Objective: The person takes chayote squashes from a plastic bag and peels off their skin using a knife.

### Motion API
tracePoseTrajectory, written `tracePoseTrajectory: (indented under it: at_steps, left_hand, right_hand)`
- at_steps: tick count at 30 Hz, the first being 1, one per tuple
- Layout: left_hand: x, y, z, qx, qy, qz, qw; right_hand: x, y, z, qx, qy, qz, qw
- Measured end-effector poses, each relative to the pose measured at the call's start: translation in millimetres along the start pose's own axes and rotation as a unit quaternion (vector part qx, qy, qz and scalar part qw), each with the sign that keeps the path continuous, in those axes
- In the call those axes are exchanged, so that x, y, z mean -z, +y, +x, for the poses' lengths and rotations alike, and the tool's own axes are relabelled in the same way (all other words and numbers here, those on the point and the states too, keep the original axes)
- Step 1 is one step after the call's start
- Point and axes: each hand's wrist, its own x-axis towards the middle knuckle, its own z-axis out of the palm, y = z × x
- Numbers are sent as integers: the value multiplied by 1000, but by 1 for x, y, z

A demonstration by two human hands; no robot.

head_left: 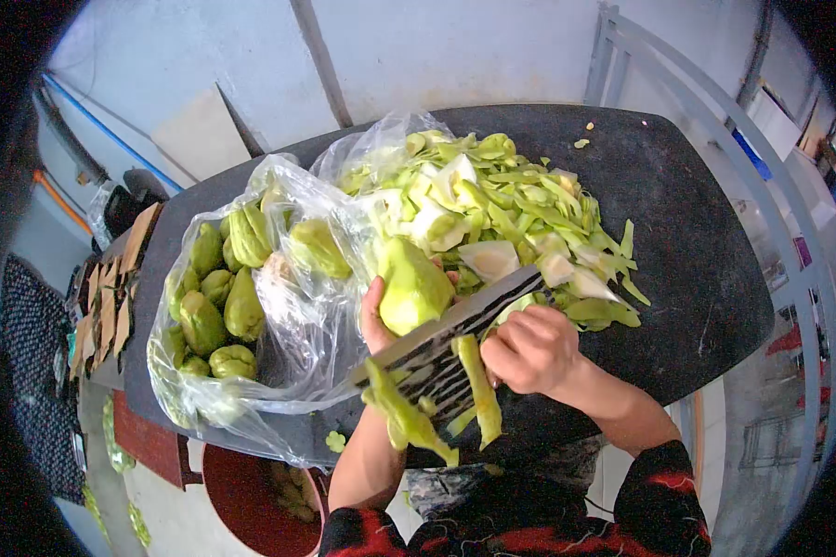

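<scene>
My left hand (372,317) is wrapped around a peeled, pale green chayote (412,286) above the table; the blade hides part of this hand. My right hand (533,349) is closed on the grip of a broad knife (434,364), whose blade slants across in front of the chayote. Dark stripes mark the blade, and strips of peel (404,413) cling to it and hang from its lower edge. Just beyond the hands is a large heap of green peelings (520,200) with whitish cut pieces (489,261) among them.
A clear plastic bag (293,371) with several unpeeled chayotes (243,304) lies left on the dark table (687,251). A red bucket (251,492) stands below the table's front edge. Grey metal rails (762,153) run along the right, and a pale wall (455,56) is behind.
</scene>
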Motion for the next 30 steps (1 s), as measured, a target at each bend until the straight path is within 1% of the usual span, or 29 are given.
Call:
tracePoseTrajectory:
  at_steps: [1, 3, 4, 5, 7, 8, 9, 11, 12, 13, 15, 16, 17, 20, 21, 22, 24, 25, 26, 27, 28, 29, 30]
  left_hand:
    - [-1, 0, -1, 1, 0, 0, 1000]
    - [-10, 1, -2, -86, 95, 66, 989]
    - [-16, 1, -1, -102, 94, 34, 990]
    - [-16, 2, 0, -104, 93, 33, 990]
    - [-13, 5, -2, -101, 83, 59, 990]
    - [-10, 5, -3, -111, 58, 107, 986]
    - [-8, 5, -3, -111, 60, 108, 986]
    - [-6, 5, -4, -36, 13, 98, 994]
    - [-9, 2, -5, -31, 13, 66, 997]
    - [-8, 1, -5, -28, 15, 66, 997]
    - [-7, 1, -3, -105, 140, 96, 980]
    - [-3, 3, -4, -99, 103, 86, 986]
    - [-4, 3, -2, -117, 75, 121, 983]
    - [-3, 4, -3, -121, 81, 116, 983]
    - [-3, 4, -4, -112, 58, 133, 983]
    - [-3, 5, -6, -103, 35, 150, 983]
    - [8, 2, -1, -51, 0, 109, 993]
    - [8, 0, -2, -60, 17, 115, 991]
    - [6, -1, -4, -70, 35, 120, 990]
    - [1, -2, -6, -87, 76, 142, 983]
    - [0, -2, -12, -88, 67, 94, 989]
    - [-8, -5, -9, -94, 89, 112, 985]
    - [-8, -5, -9, -84, 76, 125, 986]
  right_hand:
    - [1, 5, -1, -7, -6, -7, 1000]
    - [-5, 22, -9, -65, -9, 0, 998]
    - [-6, 26, -13, -75, -15, 4, 997]
    - [-7, 29, -14, -83, -22, 9, 996]
    - [-2, 23, -8, -78, -28, 23, 996]
    - [2, 17, -5, -77, -34, 37, 996]
    - [6, 12, -1, -65, -35, 59, 996]
    - [9, 2, 3, -61, -25, 65, 996]
    - [10, 3, 1, -64, -41, 70, 995]
    - [9, 7, -1, -68, -42, 71, 994]
    - [2, 23, -9, -112, -51, 57, 991]
    - [1, 31, -11, -147, -53, 83, 984]
    - [3, 32, -11, -146, -52, 78, 985]
    - [7, 27, -7, -122, -49, 70, 989]
    - [8, 23, -5, -108, -53, 84, 989]
    - [12, 17, -1, -100, -36, 108, 988]
    - [13, 8, 6, -89, -3, 129, 988]
    - [13, 10, 4, -91, -2, 130, 987]
    - [12, 15, 1, -97, -23, 121, 988]
    - [10, 22, -2, -102, -44, 112, 988]
    - [1, 32, -7, -140, -39, 102, 984]
    - [-1, 40, -11, -176, -51, 94, 979]
    - [0, 42, -12, -183, -52, 81, 978]
